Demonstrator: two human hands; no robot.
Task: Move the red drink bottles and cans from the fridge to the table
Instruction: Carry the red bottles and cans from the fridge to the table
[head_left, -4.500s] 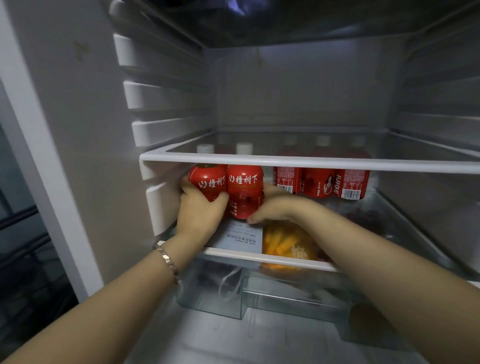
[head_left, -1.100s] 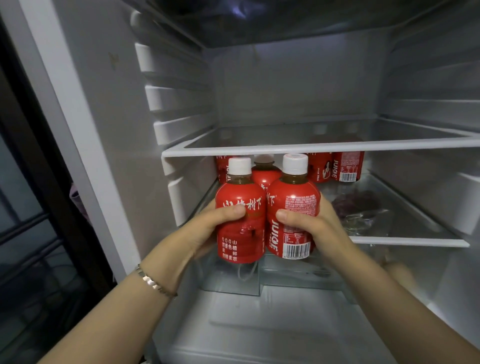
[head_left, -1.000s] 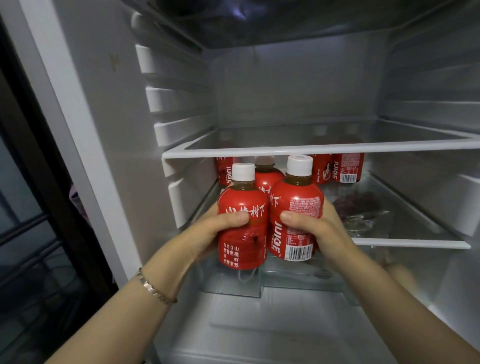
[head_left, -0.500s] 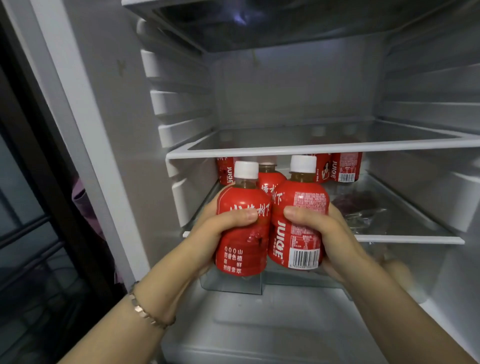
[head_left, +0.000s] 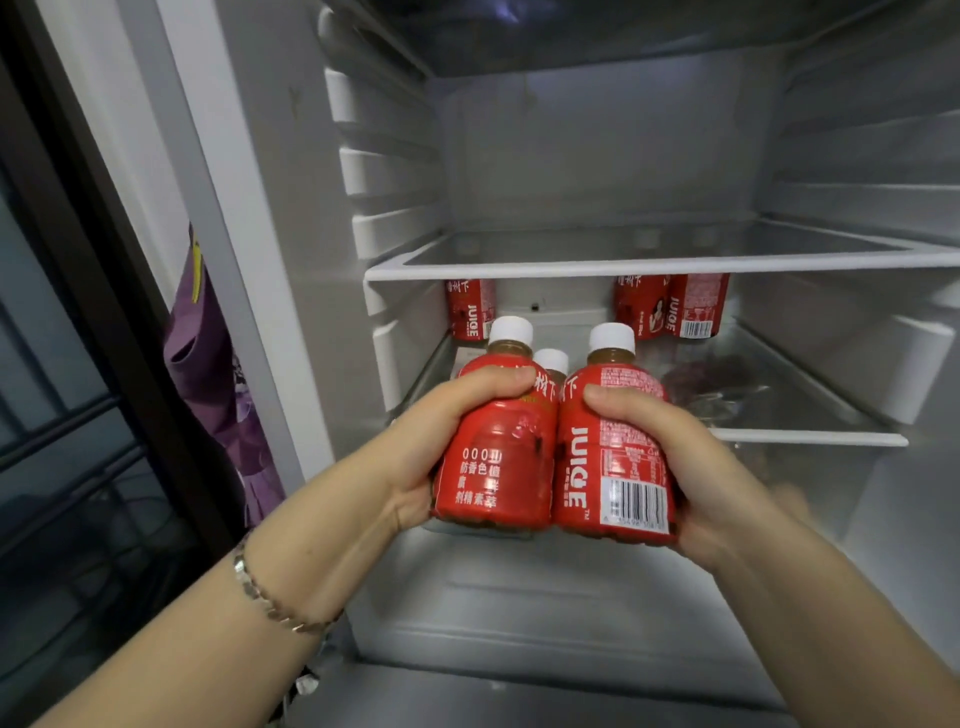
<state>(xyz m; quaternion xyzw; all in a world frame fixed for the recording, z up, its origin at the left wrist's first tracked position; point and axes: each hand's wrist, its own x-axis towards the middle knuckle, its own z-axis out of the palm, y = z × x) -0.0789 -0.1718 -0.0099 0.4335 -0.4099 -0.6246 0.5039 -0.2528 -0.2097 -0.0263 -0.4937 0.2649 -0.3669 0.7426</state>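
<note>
1. Red drink bottles (head_left: 582, 467), three with white caps, are bunched upright in the air in front of the open fridge (head_left: 597, 156). They sit at the centre of the view, clear of the lower shelf (head_left: 810, 438) at their 2 o'clock.
2. The left hand (head_left: 431, 452), its arm lying in from 8 o'clock, clasps the left bottle (head_left: 493, 467). The thumb curls across the front and the fingers are hidden behind.
3. The right hand (head_left: 680, 467), its arm lying in from 4 o'clock, clasps the right bottle (head_left: 618, 483) likewise, thumb over the label and the heel of the palm against its lower side.
4. The third bottle (head_left: 551, 362) shows only its cap, at 12 o'clock between the other two. It seems wedged between them and the hidden fingers, and I cannot tell which hand really holds it.
5. Risk: that wedged bottle likely depends on the two hands squeezing together. If they part on the turn toward the table, it could slide down onto the fridge floor (head_left: 545, 597).
6. Risk: chilled plastic may be slick, so a quick swing could let a bottle twist out from under a thumb.
7. Risk: raising the bunch could knock the caps on the upper shelf (head_left: 623, 269) at 12 o'clock.
8. More red drinks (head_left: 470, 312) stand at the back of the lower shelf, at 11 and 1 o'clock, so the job looks far from done. The table is out of view.
</note>
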